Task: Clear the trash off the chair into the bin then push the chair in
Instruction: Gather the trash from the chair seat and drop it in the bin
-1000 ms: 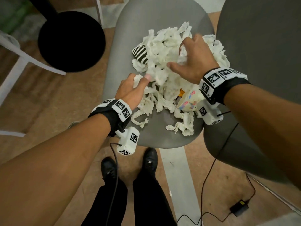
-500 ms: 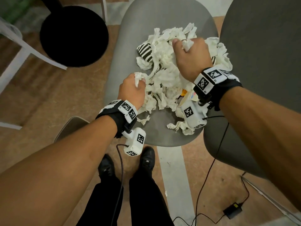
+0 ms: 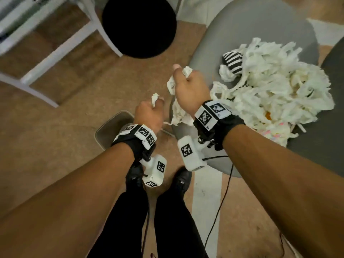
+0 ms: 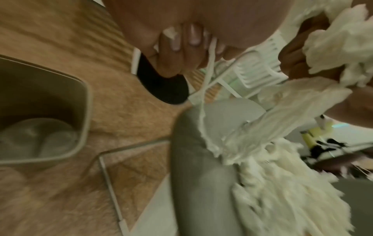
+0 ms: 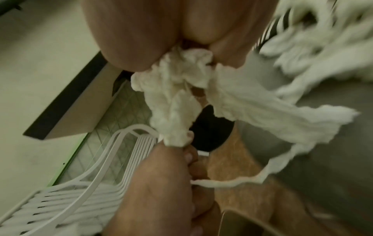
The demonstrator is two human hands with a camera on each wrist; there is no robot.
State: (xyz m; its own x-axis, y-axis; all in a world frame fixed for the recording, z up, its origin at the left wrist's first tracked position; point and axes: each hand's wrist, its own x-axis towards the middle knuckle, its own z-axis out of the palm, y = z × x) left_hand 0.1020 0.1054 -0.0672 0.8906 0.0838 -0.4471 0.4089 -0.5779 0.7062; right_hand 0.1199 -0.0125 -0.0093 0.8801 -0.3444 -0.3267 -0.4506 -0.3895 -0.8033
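A pile of shredded white tissue [image 3: 275, 90] lies on the grey chair seat [image 3: 242, 28], with a black-and-white striped wrapper [image 3: 232, 60] at its left edge. My right hand [image 3: 183, 77] grips a wad of tissue [image 5: 181, 83] at the seat's left edge, and strips trail back to the pile. My left hand [image 3: 154, 107] is left of the chair and holds a small scrap of tissue [image 3: 154, 98]. It hangs over the beige bin [image 4: 84, 111], which stands on the floor and is partly hidden by my wrist in the head view.
A round black stool base [image 3: 139, 25] and a white chair frame [image 3: 55, 53] stand to the left on the brown carpet. A darker grey chair [image 3: 327, 136] sits close on the right. A colourful wrapper [image 3: 273, 133] lies under the pile. My shoes [image 3: 180, 181] are by the chair's front edge.
Both hands closed on tissue in the pile and have moved left off the seat, the left one to above the bin. Strips have been dragged to the seat's left edge.
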